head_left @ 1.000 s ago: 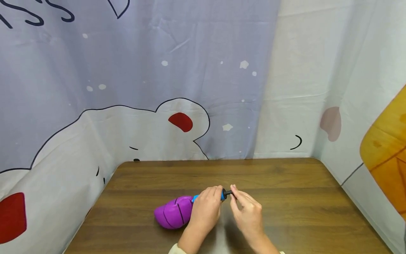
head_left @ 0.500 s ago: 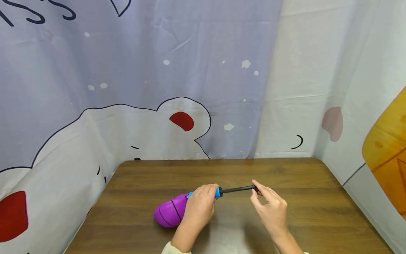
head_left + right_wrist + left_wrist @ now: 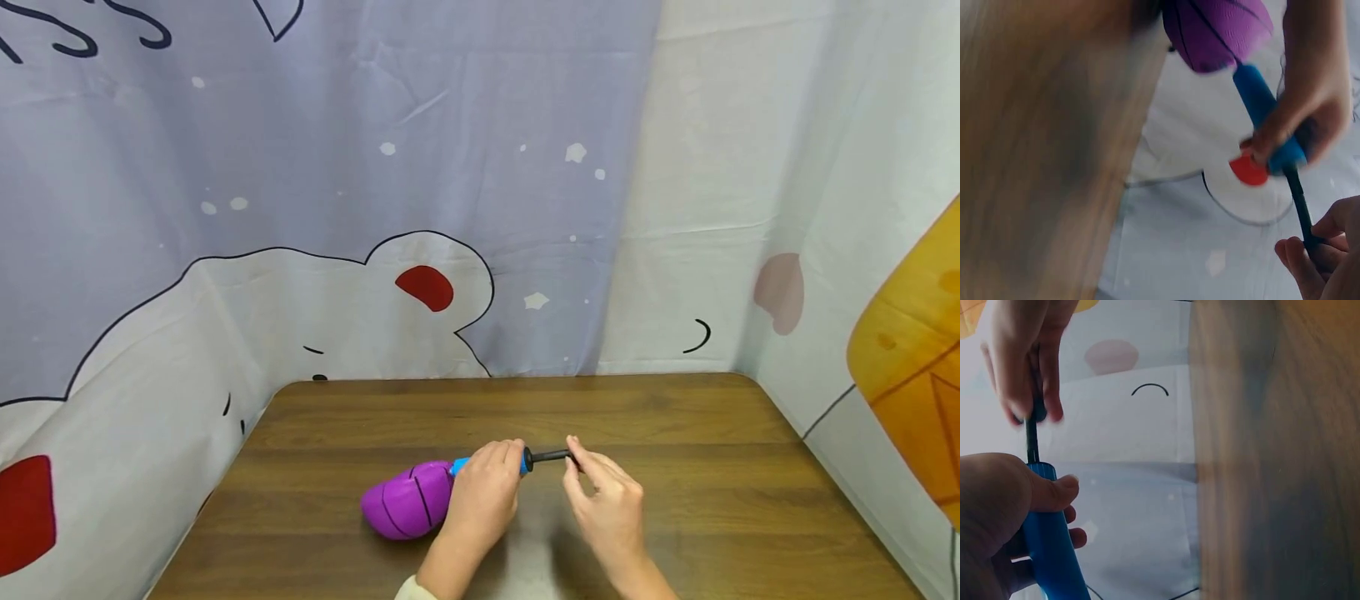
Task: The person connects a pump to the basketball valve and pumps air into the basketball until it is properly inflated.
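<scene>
A purple ball (image 3: 405, 502) with black seam lines, slack and misshapen, lies on the table left of both hands. The blue barrel of a hand pump (image 3: 1054, 556) is joined to its right end. My left hand (image 3: 483, 496) grips that barrel, with the thumb across it in the left wrist view. Out of the barrel's black collar a dark rod sticks partway. My right hand (image 3: 609, 508) pinches the handle at the rod's end, between thumb and fingers; the handle is mostly hidden. In the right wrist view the ball (image 3: 1222, 28) meets the pump's tip.
The brown wooden table (image 3: 705, 467) spreads out around the hands. Behind it and along both sides hangs a printed cloth (image 3: 525, 208) with cartoon figures.
The right hand has drawn the rod far out to the right, then moved back left, so less of the rod shows now. The left hand and ball have hardly shifted.
</scene>
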Tool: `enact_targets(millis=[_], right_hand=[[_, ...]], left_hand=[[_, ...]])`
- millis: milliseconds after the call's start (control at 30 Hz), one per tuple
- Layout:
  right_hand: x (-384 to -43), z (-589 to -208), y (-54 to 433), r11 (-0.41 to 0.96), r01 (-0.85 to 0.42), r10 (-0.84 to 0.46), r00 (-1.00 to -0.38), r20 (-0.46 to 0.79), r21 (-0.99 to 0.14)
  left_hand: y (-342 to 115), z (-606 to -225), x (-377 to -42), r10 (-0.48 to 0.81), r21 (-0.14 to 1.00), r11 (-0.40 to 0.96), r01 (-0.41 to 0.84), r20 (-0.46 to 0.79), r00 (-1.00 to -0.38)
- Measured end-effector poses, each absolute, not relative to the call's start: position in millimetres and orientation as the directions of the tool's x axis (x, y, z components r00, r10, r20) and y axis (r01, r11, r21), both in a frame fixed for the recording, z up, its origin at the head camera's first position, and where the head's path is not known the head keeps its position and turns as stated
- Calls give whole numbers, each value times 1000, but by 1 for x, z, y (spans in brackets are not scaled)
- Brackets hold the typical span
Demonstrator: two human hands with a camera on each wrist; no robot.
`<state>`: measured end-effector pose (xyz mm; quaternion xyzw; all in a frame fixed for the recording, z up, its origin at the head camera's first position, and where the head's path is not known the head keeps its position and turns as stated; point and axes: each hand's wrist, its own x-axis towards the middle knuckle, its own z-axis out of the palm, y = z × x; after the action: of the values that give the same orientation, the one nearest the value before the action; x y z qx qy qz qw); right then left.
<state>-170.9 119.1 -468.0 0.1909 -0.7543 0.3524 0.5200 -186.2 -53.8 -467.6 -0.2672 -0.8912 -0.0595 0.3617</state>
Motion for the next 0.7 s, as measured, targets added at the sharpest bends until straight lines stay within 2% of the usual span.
enact_targets(millis=[167, 233, 300, 367, 533, 700], right_hand=[[-168, -475, 103, 634, -669, 42, -471, 881, -388], [-168, -476, 104, 621, -677, 32, -481, 876, -395], [-170, -475, 107, 614, -686, 34, -469, 882, -389], [-173, -473, 115, 628, -693, 33, -431, 902, -354], [-177, -463, 139, 687, -655, 69, -372, 926, -314], [-174, -455, 155, 715, -601, 106, -411, 905, -357]], left_hand=[[-53, -468, -183, 456, -106, 845, 525, 656, -601], [-55, -469, -184, 459, -103, 841, 531, 656, -599], [-58, -469, -184, 457, -94, 836, 540, 664, -592], [-61, -468, -185, 457, -84, 831, 549, 667, -589], [-67, -464, -188, 445, -64, 838, 541, 653, -612], [-69, -463, -188, 446, -47, 840, 541, 629, -636]])
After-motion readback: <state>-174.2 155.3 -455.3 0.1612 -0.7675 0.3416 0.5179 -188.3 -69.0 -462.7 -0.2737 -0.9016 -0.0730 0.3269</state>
